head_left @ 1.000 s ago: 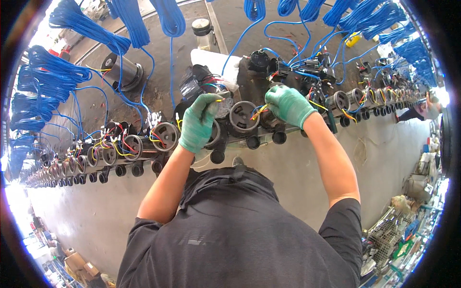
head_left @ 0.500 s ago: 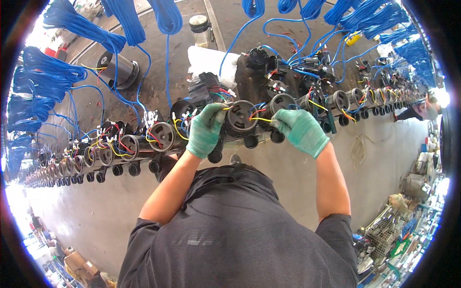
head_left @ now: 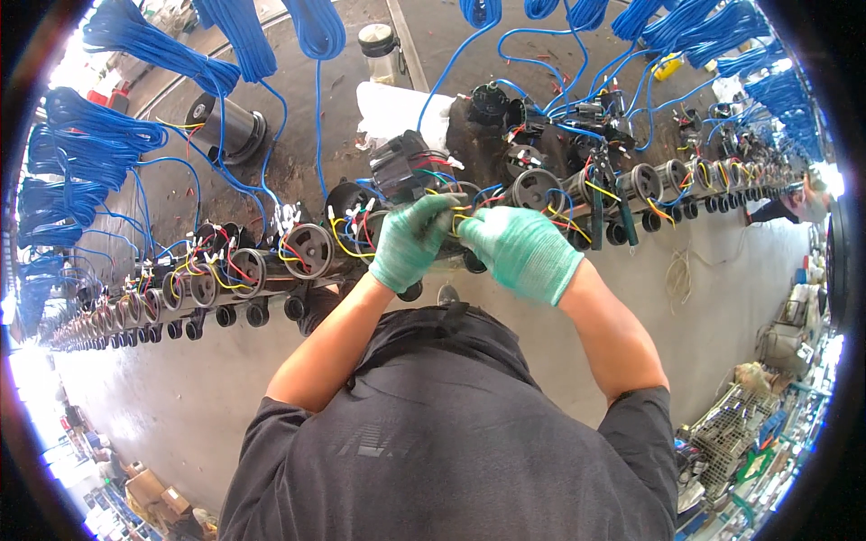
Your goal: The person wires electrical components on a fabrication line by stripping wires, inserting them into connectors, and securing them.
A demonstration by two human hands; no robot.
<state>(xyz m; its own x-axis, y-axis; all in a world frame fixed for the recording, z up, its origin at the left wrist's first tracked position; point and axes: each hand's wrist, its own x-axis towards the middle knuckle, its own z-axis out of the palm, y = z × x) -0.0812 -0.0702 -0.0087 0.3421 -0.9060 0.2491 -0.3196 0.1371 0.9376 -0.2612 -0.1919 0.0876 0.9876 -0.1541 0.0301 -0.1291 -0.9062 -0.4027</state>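
Observation:
My left hand (head_left: 410, 242) and my right hand (head_left: 523, 251), both in green gloves, meet over one round grey motor part (head_left: 451, 236) in a long row on the bench. Both hands pinch its yellow wires (head_left: 462, 219), fingertips touching. The part itself is mostly hidden under the gloves. A black box-shaped component (head_left: 400, 166) with coloured leads sits just behind my left hand. Another round motor part (head_left: 309, 250) lies to the left, and one more (head_left: 537, 189) to the right.
The row of round parts runs along the bench edge (head_left: 225, 316) from far left to far right. Blue cable bundles (head_left: 117, 135) hang above. A black cylinder (head_left: 225, 126), a clear jar (head_left: 379, 45) and a white cloth (head_left: 397, 108) lie behind. Crates (head_left: 731, 433) stand on the floor.
My right hand has moved left and down toward my left hand. Both hands now meet on the same part's wires, where earlier they were apart on neighbouring parts.

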